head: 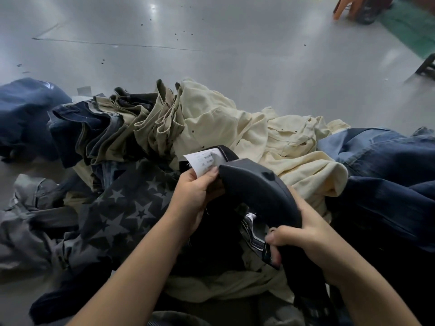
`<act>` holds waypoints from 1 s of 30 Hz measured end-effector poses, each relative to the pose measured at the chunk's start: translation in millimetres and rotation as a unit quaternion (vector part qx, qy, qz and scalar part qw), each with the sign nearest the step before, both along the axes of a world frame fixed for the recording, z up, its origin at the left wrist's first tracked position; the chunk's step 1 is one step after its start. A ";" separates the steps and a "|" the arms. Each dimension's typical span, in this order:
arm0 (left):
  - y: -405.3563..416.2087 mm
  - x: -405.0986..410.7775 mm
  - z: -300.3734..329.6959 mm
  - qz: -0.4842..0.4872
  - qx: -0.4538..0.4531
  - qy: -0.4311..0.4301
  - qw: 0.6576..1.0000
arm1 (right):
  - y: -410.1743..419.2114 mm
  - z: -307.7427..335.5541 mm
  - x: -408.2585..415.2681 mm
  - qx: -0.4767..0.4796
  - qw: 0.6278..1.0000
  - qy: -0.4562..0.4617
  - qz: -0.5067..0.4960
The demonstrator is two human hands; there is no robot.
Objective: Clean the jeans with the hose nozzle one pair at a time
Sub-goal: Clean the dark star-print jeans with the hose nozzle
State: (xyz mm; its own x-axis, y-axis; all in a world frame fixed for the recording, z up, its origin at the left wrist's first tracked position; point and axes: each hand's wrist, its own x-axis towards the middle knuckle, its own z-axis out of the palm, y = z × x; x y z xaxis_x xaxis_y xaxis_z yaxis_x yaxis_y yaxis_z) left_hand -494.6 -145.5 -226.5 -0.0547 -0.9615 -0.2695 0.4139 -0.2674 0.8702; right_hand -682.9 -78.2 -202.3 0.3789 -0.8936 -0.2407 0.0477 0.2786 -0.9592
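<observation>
Jeans (256,191) bunched between both hands, left fingers (207,177) and right fingers (274,243) clamped on them.

Two hands work in the near middle: the left hand (195,196) and the right hand (303,238). Between them sits one dark curved nozzle (256,191) and one white paper tag (202,163). One star-printed grey garment (127,208) lies to the left. The cream garments (259,137) in the far middle number at least two, though the folds hide the exact count. The khaki trousers (150,123) form one bunched stack of several, uncountable. Blue denim lies in two heaps, one far left (26,114), one right (386,161).
</observation>
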 end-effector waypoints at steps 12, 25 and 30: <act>-0.2 -0.8 -2.2 -0.002 -0.038 -0.055 0.998 | -11.6 8.6 -2.4 -0.008 0.997 0.020 -0.079; 4.8 -9.5 -8.6 -0.014 -0.021 -0.064 0.998 | -24.7 8.2 -1.4 -0.003 0.990 0.012 -0.139; -36.1 34.2 -12.1 0.075 0.057 0.052 0.994 | -19.8 3.0 -15.6 -0.015 0.969 -0.029 -0.245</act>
State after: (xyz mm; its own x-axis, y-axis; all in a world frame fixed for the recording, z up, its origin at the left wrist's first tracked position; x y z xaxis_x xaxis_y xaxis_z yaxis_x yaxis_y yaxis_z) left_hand -460.4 -181.5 -238.6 0.0536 -0.9248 -0.3767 0.5428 -0.2897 0.7884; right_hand -698.4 -97.9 -199.3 -0.0807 -0.9759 -0.2029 0.2212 0.1809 -0.9583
